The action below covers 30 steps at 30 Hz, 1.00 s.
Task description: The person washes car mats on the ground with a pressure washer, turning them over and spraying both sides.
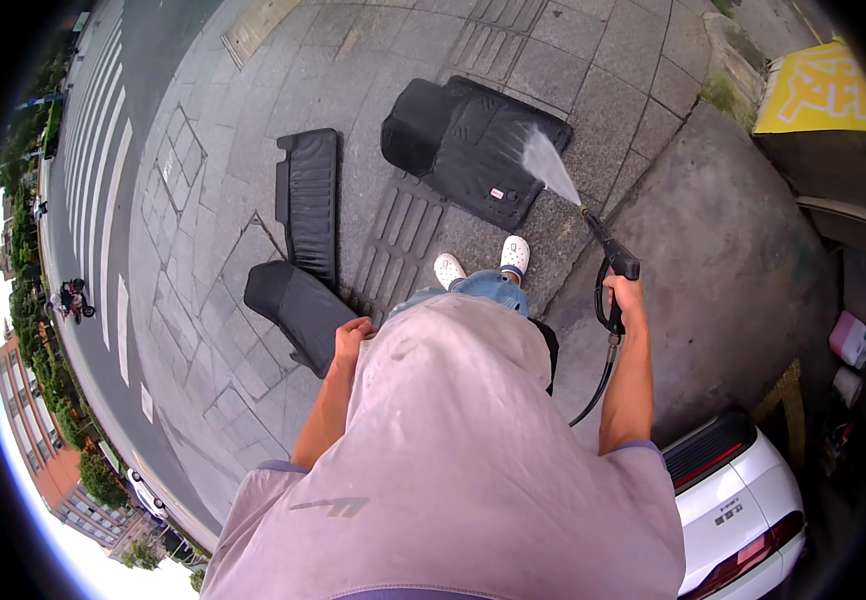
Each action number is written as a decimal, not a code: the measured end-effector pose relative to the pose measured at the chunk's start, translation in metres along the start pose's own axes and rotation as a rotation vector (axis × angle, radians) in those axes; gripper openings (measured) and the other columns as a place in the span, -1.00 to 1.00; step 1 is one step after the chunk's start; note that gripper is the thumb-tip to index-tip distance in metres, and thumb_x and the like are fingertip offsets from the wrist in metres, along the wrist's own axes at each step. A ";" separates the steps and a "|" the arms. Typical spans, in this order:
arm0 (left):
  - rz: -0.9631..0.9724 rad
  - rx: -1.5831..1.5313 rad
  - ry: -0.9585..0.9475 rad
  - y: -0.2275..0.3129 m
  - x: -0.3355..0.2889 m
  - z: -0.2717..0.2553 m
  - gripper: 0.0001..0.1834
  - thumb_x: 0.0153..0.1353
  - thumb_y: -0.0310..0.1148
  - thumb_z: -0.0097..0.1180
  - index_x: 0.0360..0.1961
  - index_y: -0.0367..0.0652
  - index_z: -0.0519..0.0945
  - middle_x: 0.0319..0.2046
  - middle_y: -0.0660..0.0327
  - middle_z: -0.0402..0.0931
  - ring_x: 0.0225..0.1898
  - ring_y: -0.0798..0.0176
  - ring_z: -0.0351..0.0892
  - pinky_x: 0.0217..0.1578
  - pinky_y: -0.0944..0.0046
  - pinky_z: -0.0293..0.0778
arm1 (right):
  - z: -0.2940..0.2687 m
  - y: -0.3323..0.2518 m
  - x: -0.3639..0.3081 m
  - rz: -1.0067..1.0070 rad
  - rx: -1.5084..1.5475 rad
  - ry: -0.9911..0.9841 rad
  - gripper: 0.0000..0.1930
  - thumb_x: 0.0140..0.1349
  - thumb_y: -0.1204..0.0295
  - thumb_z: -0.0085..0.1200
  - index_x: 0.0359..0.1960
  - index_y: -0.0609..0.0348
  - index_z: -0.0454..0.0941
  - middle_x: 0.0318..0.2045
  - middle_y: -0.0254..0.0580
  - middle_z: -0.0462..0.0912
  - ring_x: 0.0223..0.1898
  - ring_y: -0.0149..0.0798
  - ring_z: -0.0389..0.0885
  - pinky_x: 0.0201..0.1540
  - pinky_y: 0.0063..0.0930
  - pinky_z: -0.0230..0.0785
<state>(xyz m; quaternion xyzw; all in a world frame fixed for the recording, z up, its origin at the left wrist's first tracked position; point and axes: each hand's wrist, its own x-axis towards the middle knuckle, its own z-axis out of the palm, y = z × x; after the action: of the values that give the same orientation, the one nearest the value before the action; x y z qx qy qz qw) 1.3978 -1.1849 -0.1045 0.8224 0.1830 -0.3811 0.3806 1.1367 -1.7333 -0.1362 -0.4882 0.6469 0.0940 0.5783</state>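
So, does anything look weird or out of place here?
A bit: the black mats lie at mixed angles on the pavement, an odd spot for what look like floor mats. White spray from the spray gun in the right hand is hitting one. I see no clear damage.

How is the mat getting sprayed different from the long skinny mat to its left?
The sprayed mat is wide, but the skinny mat is narrow. Water spray is hitting the sprayed mat, while none reaches the skinny mat. The sprayed mat has a small red-and-white label; no such label shows on the skinny mat. Both are black and lie on the paving.
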 end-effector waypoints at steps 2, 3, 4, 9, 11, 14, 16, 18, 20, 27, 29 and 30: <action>-0.012 -0.004 0.001 0.001 0.001 0.002 -0.68 0.26 -0.34 0.21 -0.07 -0.35 0.74 -0.28 0.13 0.75 -0.24 0.32 0.69 -0.12 0.32 0.58 | -0.001 -0.002 0.004 -0.001 0.024 0.035 -0.86 -0.05 0.46 0.16 -0.66 0.07 0.45 -0.71 -0.34 0.46 -0.69 -0.33 0.45 -0.58 -0.34 0.28; -0.003 0.012 0.000 0.002 0.001 0.002 -0.68 0.26 -0.34 0.21 -0.07 -0.36 0.74 -0.27 0.12 0.75 -0.23 0.31 0.70 -0.11 0.31 0.58 | -0.001 -0.003 0.006 -0.001 0.039 0.054 -0.86 -0.05 0.46 0.16 -0.66 0.07 0.45 -0.71 -0.33 0.47 -0.69 -0.32 0.45 -0.57 -0.34 0.28; 0.006 0.026 0.000 0.003 0.000 0.001 -0.67 0.26 -0.35 0.21 -0.06 -0.36 0.73 -0.26 0.12 0.75 -0.22 0.30 0.70 -0.10 0.31 0.58 | -0.002 -0.004 0.007 -0.002 0.052 0.073 -0.86 -0.05 0.45 0.17 -0.66 0.08 0.45 -0.71 -0.33 0.47 -0.68 -0.32 0.45 -0.57 -0.34 0.28; -0.011 0.060 0.008 0.013 -0.014 0.004 -0.67 0.27 -0.35 0.21 -0.03 -0.37 0.72 -0.23 0.10 0.76 -0.20 0.28 0.71 -0.07 0.30 0.58 | -0.010 -0.001 0.012 0.039 0.065 0.068 -0.85 -0.06 0.44 0.18 -0.66 0.09 0.46 -0.70 -0.33 0.47 -0.67 -0.31 0.47 -0.55 -0.34 0.29; -0.020 0.054 0.013 0.014 -0.018 0.003 -0.66 0.27 -0.35 0.21 -0.03 -0.37 0.72 -0.24 0.10 0.75 -0.19 0.29 0.71 -0.06 0.31 0.57 | -0.012 -0.008 0.011 0.035 0.075 0.060 -0.87 -0.05 0.45 0.18 -0.64 0.10 0.47 -0.69 -0.34 0.48 -0.66 -0.33 0.47 -0.55 -0.35 0.29; -0.012 0.104 0.010 0.017 -0.020 0.005 -0.66 0.26 -0.35 0.21 -0.03 -0.36 0.72 -0.25 0.11 0.75 -0.20 0.31 0.70 -0.07 0.32 0.57 | -0.014 -0.010 0.011 0.033 0.083 0.059 -0.92 -0.05 0.48 0.17 -0.59 0.13 0.51 -0.66 -0.34 0.50 -0.66 -0.36 0.46 -0.55 -0.37 0.28; -0.001 0.117 0.009 0.018 -0.017 0.006 -0.66 0.26 -0.35 0.20 -0.03 -0.36 0.73 -0.26 0.12 0.75 -0.22 0.32 0.70 -0.10 0.33 0.57 | -0.014 -0.009 0.013 0.042 0.081 0.049 -0.91 -0.05 0.48 0.18 -0.60 0.12 0.51 -0.66 -0.34 0.50 -0.66 -0.37 0.45 -0.56 -0.37 0.27; 0.002 0.130 -0.007 0.017 -0.011 0.008 -0.67 0.27 -0.35 0.20 -0.04 -0.36 0.73 -0.27 0.13 0.75 -0.24 0.33 0.69 -0.13 0.35 0.57 | -0.013 -0.010 0.015 0.058 0.061 0.062 -0.93 -0.04 0.49 0.18 -0.56 0.11 0.52 -0.66 -0.36 0.50 -0.67 -0.38 0.45 -0.56 -0.38 0.27; -0.006 0.138 -0.028 0.016 -0.003 0.009 -0.67 0.27 -0.35 0.18 -0.05 -0.35 0.74 -0.27 0.13 0.75 -0.26 0.34 0.69 -0.17 0.36 0.58 | -0.006 -0.019 0.008 0.049 0.065 0.052 -0.93 -0.04 0.50 0.18 -0.50 0.10 0.54 -0.66 -0.37 0.50 -0.67 -0.40 0.44 -0.57 -0.39 0.26; -0.003 0.014 -0.027 0.020 0.006 0.015 -0.66 0.30 -0.33 0.20 -0.02 -0.35 0.72 -0.25 0.11 0.75 -0.25 0.33 0.70 -0.19 0.35 0.60 | 0.012 -0.022 0.009 -0.006 0.079 -0.045 -0.87 0.00 0.52 0.18 -0.37 0.09 0.59 -0.64 -0.40 0.50 -0.65 -0.42 0.44 -0.56 -0.40 0.27; 0.008 -0.042 -0.030 0.011 0.009 0.011 -0.66 0.30 -0.33 0.21 -0.01 -0.35 0.72 -0.24 0.10 0.75 -0.24 0.32 0.71 -0.17 0.34 0.61 | 0.019 -0.021 0.012 -0.004 0.050 -0.080 -0.83 0.03 0.49 0.19 -0.29 0.06 0.60 -0.62 -0.41 0.49 -0.63 -0.41 0.46 -0.53 -0.39 0.31; 0.005 -0.040 0.001 0.005 0.007 0.009 -0.66 0.29 -0.33 0.21 -0.02 -0.35 0.72 -0.24 0.10 0.75 -0.24 0.32 0.70 -0.16 0.34 0.60 | 0.020 -0.020 0.012 -0.002 0.062 -0.088 -0.83 0.03 0.50 0.19 -0.30 0.08 0.58 -0.61 -0.40 0.50 -0.63 -0.40 0.46 -0.53 -0.38 0.30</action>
<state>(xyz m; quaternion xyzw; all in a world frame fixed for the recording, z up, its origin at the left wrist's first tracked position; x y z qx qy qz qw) 1.4009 -1.1949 -0.1117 0.8154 0.1888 -0.3760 0.3977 1.1664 -1.7358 -0.1440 -0.4660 0.6228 0.0947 0.6212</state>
